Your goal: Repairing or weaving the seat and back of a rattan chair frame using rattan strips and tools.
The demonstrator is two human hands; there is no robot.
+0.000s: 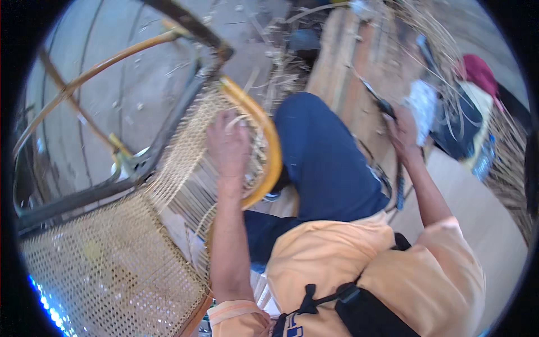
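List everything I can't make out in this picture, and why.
Left hand: head view, blur hides whether its fingers pinch a strand.
Dark-handled tool: head view, the right hand covers part of the handle; blur leaves its exact kind unclear.
Large woven panel: head view, the lens rim cuts off its lower left.
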